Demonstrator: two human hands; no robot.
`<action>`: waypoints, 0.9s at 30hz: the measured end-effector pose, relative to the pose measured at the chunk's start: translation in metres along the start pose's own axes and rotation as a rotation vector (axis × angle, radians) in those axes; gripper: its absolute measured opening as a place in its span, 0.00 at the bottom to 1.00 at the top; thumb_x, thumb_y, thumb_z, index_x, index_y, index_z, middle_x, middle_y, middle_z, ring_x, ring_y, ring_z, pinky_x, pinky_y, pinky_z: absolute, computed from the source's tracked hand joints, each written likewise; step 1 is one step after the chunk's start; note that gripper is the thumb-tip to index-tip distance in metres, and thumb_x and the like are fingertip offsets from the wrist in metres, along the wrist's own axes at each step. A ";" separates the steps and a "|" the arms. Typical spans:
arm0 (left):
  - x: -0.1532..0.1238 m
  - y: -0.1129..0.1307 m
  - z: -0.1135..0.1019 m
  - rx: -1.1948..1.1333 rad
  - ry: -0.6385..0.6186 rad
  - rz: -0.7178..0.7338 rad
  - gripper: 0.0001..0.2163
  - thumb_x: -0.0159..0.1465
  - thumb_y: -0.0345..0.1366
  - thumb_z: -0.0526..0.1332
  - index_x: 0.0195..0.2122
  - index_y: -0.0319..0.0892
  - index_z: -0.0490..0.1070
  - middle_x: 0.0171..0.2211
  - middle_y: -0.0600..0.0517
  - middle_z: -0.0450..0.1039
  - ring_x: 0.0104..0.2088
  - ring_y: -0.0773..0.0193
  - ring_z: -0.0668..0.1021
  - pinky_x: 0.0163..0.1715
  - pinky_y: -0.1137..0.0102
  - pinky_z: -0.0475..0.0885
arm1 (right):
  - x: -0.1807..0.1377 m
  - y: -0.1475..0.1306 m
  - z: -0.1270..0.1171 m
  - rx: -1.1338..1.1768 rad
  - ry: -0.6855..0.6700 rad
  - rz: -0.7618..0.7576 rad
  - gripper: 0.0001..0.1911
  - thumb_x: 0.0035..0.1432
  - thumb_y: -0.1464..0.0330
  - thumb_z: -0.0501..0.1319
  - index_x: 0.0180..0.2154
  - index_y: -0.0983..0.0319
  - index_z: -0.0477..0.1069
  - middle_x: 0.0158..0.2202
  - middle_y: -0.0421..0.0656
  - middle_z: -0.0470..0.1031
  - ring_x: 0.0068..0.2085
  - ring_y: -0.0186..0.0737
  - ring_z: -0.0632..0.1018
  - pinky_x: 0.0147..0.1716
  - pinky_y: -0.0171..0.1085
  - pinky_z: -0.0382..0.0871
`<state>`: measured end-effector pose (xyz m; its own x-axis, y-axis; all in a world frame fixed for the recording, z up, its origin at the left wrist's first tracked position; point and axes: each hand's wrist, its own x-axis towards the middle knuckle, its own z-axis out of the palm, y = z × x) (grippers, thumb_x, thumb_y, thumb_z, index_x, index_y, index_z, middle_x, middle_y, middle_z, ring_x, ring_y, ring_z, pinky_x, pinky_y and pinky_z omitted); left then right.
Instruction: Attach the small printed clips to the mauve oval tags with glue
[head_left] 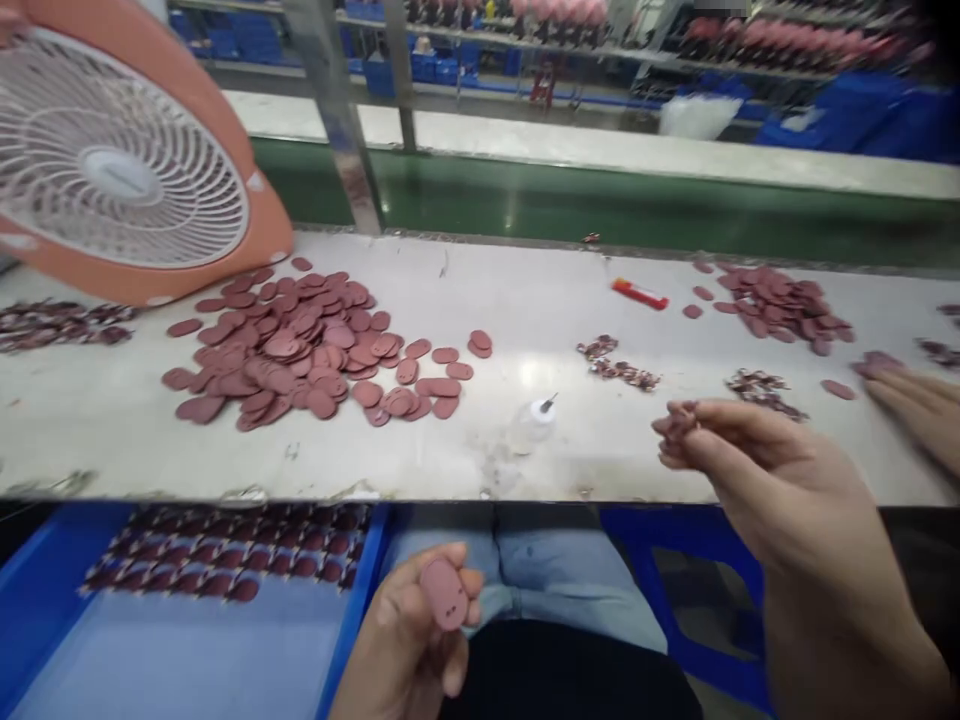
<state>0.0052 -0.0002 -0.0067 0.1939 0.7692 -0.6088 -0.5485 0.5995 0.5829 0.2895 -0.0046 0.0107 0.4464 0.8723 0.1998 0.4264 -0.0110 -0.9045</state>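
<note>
My left hand (409, 640) is low over my lap and pinches a dark pink oval piece (444, 592) with small holes. Above the front of the white table (525, 300), my right hand (757, 465) is raised, its fingertips closed on a small dark pink part (679, 420). A large heap of oval pieces (300, 345) lies on the table to the left. A small glue bottle (534, 422) lies near the table's front edge between my hands.
An orange fan (120, 165) stands at the back left. A blue tray (187, 620) below the table holds rows of pieces. Another person's hand (919, 405) rests at the right edge. A red lighter (639, 293), a second heap (780, 300) and small clip piles (619, 365) lie further right.
</note>
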 end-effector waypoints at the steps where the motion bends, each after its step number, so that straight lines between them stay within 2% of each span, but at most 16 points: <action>1: -0.003 0.000 0.002 -0.003 -0.008 -0.009 0.23 0.43 0.52 0.76 0.33 0.40 0.83 0.26 0.47 0.80 0.24 0.68 0.77 0.14 0.82 0.65 | -0.011 -0.013 0.009 0.042 -0.072 0.004 0.09 0.62 0.57 0.66 0.41 0.54 0.77 0.35 0.39 0.81 0.36 0.38 0.83 0.35 0.33 0.81; 2: -0.004 0.001 0.004 -0.003 -0.019 -0.022 0.23 0.43 0.52 0.76 0.33 0.40 0.83 0.25 0.47 0.80 0.24 0.69 0.77 0.15 0.83 0.65 | -0.020 -0.026 0.017 0.091 -0.181 0.006 0.06 0.61 0.59 0.68 0.37 0.53 0.78 0.32 0.37 0.81 0.33 0.35 0.83 0.32 0.29 0.80; 3: -0.006 0.001 0.004 -0.001 -0.033 -0.036 0.23 0.43 0.52 0.76 0.33 0.40 0.83 0.25 0.47 0.79 0.23 0.69 0.77 0.16 0.82 0.66 | -0.027 -0.037 0.026 0.169 -0.329 0.013 0.03 0.62 0.61 0.68 0.38 0.51 0.79 0.33 0.36 0.82 0.32 0.34 0.83 0.32 0.27 0.79; 5: -0.007 0.001 0.003 0.010 -0.085 -0.063 0.23 0.43 0.53 0.76 0.33 0.40 0.83 0.25 0.47 0.79 0.23 0.69 0.76 0.16 0.82 0.66 | -0.035 -0.054 0.043 0.257 -0.543 0.008 0.05 0.63 0.66 0.67 0.41 0.49 0.78 0.36 0.35 0.83 0.33 0.32 0.83 0.34 0.26 0.79; 8: -0.006 0.000 -0.003 0.031 -0.207 -0.084 0.22 0.45 0.53 0.76 0.33 0.40 0.83 0.23 0.49 0.76 0.22 0.69 0.75 0.16 0.81 0.65 | -0.038 -0.064 0.063 0.228 -0.725 -0.084 0.08 0.63 0.69 0.66 0.43 0.51 0.76 0.37 0.35 0.81 0.36 0.31 0.81 0.37 0.27 0.76; 12: -0.004 -0.002 -0.009 0.035 -0.301 -0.074 0.20 0.49 0.53 0.74 0.31 0.40 0.83 0.21 0.51 0.75 0.18 0.74 0.69 0.16 0.82 0.65 | -0.037 -0.067 0.072 0.148 -0.808 -0.149 0.08 0.64 0.73 0.65 0.42 0.53 0.75 0.35 0.33 0.79 0.34 0.28 0.77 0.36 0.26 0.70; 19: -0.004 -0.005 -0.013 0.024 -0.333 -0.094 0.18 0.51 0.52 0.73 0.30 0.41 0.83 0.22 0.51 0.75 0.22 0.72 0.74 0.17 0.83 0.66 | -0.035 -0.074 0.071 0.048 -0.903 -0.177 0.09 0.65 0.74 0.63 0.42 0.53 0.74 0.35 0.30 0.78 0.35 0.25 0.77 0.37 0.26 0.69; 27: -0.002 -0.007 -0.015 0.033 -0.319 -0.108 0.20 0.52 0.52 0.72 0.21 0.38 0.78 0.22 0.52 0.72 0.22 0.73 0.73 0.17 0.83 0.66 | -0.033 -0.078 0.066 -0.047 -0.956 -0.267 0.10 0.65 0.75 0.61 0.43 0.53 0.72 0.36 0.33 0.78 0.37 0.29 0.78 0.40 0.30 0.70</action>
<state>-0.0042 -0.0092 -0.0174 0.4970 0.7279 -0.4724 -0.4850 0.6845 0.5443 0.1892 -0.0005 0.0498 -0.4817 0.8762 -0.0118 0.4606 0.2418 -0.8540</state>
